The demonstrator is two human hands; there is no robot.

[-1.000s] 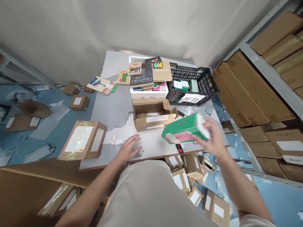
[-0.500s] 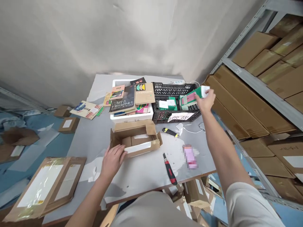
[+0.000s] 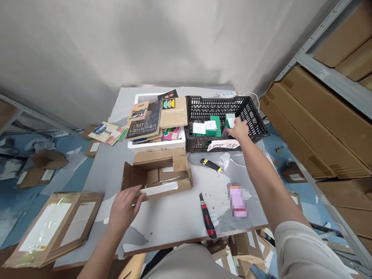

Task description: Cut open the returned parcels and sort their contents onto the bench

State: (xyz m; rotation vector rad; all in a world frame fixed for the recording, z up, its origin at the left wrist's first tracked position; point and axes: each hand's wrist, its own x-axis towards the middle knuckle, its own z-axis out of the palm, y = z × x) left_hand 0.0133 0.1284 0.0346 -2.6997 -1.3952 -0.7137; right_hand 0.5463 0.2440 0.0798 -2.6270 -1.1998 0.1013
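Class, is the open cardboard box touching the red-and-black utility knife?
Apart. The head view shows pale tabletop between the right end of the open cardboard box and the red-and-black utility knife.

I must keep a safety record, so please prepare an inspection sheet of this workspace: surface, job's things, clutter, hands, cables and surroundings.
Surface: grey table, with paler patches and small scraps.
Job's things: open cardboard box; black crate behind and to its right, containing green box and other boxes.
Clutter: red-and-black cutter and yellow-and-black cutter lying loose; pixelated pink item; books piled on white bin.
Hands: left hand touches the cardboard box's near left corner; right hand touches the green box, grip partly hidden.
Cables: white cable by the crate; power strip behind it.
Surroundings: carton-filled shelf at right; cartons and paper on blue floor.
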